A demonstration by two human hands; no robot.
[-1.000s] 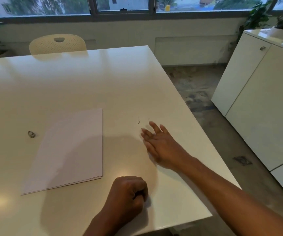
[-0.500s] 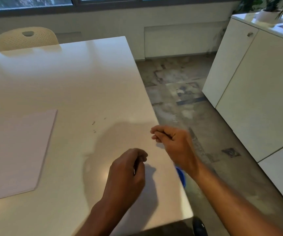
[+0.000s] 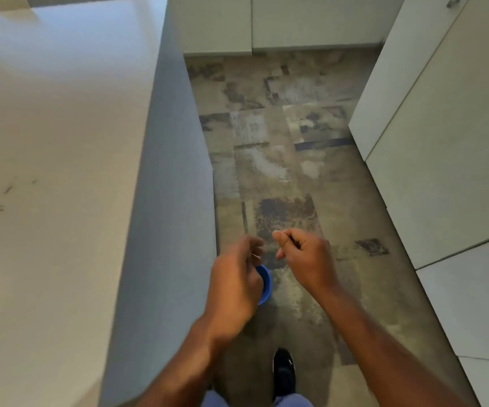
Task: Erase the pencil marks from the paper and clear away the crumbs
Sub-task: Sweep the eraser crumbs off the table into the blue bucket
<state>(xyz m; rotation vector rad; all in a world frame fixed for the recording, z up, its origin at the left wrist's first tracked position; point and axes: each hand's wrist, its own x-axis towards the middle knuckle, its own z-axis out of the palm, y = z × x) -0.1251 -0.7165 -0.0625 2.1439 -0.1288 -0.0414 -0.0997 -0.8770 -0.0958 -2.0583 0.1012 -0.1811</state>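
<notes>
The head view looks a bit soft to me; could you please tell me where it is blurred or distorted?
In the head view, motion blur smears the left hand most, and the right hand slightly; the blue container behind the left hand is soft too. The wide lens bends the table edge and cabinet lines. A faint glare patch sits on the tabletop at the left edge.

white table (image 3: pixel 61 127), mottled floor (image 3: pixel 281 136), white cabinets (image 3: pixel 443 142), blue bin (image 3: pixel 265 284), black shoe (image 3: pixel 283 371)

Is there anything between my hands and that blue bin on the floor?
Nothing visible does. The left hand and right hand hang over the floor above the blue bin, which the left hand partly hides from this view.
</notes>
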